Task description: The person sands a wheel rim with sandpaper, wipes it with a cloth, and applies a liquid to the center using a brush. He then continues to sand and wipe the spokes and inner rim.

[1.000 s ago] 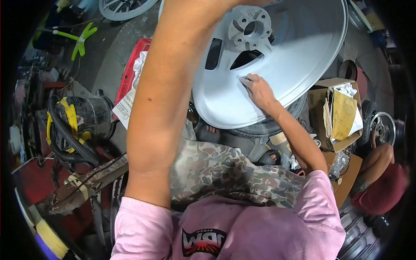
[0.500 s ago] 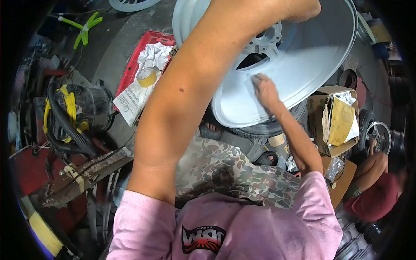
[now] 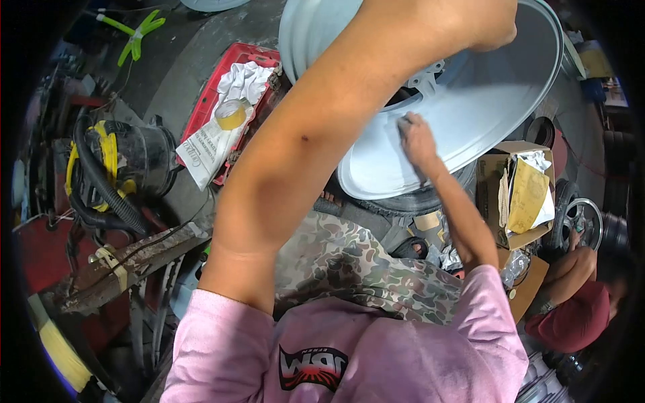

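Note:
A large pale grey-white wheel rim (image 3: 463, 124) stands tilted in front of me, its lower edge over a black tyre (image 3: 420, 201). My right hand (image 3: 419, 142) is closed on a small dark grey pad (image 3: 404, 123), which it presses against the rim's inner face below the hub (image 3: 424, 79). A dull, smeared patch surrounds the fingers. Stretched across the view, my left arm ends with my left hand (image 3: 496, 27) at the rim's upper part. The fingers of that hand are hidden, so its grip does not show.
A red tray (image 3: 232, 57) at left holds a white cloth, a tape roll (image 3: 230, 115) and a printed paper bag. Beyond it sits a black-yellow vacuum cleaner (image 3: 138, 158). At right stands a cardboard box (image 3: 496, 195) with papers; another person (image 3: 571, 312) crouches beside a wheel.
The rim and my left hand appear slightly further right, and the hub is more covered by my arm. My right hand stays on the rim's face, shifted only a little.

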The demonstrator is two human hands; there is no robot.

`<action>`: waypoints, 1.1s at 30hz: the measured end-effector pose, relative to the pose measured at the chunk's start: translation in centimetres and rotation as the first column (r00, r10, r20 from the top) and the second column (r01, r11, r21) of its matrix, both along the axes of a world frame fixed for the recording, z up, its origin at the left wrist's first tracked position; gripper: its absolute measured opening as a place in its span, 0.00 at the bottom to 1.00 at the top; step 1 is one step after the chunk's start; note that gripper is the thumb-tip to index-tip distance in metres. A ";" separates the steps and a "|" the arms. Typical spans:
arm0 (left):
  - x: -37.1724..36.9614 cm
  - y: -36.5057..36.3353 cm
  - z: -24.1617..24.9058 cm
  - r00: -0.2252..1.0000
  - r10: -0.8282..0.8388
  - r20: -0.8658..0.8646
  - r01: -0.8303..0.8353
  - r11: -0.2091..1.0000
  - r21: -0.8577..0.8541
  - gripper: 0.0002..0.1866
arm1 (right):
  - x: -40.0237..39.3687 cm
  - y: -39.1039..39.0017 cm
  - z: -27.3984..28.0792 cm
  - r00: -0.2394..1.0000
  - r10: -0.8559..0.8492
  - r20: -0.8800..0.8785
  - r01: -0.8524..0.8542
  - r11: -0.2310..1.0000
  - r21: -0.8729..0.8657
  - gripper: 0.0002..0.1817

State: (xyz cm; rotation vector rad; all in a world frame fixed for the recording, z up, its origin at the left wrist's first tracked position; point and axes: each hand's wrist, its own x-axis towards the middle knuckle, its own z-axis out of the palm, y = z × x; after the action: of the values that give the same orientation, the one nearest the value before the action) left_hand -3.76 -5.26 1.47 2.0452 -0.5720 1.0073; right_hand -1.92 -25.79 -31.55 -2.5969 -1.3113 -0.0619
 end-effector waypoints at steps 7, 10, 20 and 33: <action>-2.2 0.0 0.6 1.000 -0.030 -0.004 0.030 0.999 -0.013 0.09 | 3.1 -1.2 -0.3 0.995 0.088 -0.049 -0.084 0.993 0.080 0.17; -0.5 0.1 0.6 0.996 -0.011 -0.092 0.011 1.000 -0.001 0.09 | -1.6 1.1 1.4 0.975 0.080 -0.207 -0.056 0.991 0.118 0.19; 0.4 0.7 1.4 0.971 0.008 -0.238 -0.011 1.000 -0.014 0.11 | 1.3 0.5 0.3 0.978 0.128 -0.163 -0.099 0.979 0.178 0.13; -1.9 -0.2 4.1 0.924 0.083 -0.373 -0.085 0.996 0.013 0.12 | 4.4 0.0 0.0 0.991 0.058 -0.120 -0.064 0.997 -0.041 0.08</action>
State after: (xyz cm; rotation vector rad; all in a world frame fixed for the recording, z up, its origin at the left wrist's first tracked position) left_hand -5.67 -5.46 5.54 2.2002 -0.2827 0.6362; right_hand 2.52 -25.84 -31.58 -2.5512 -1.3628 0.1316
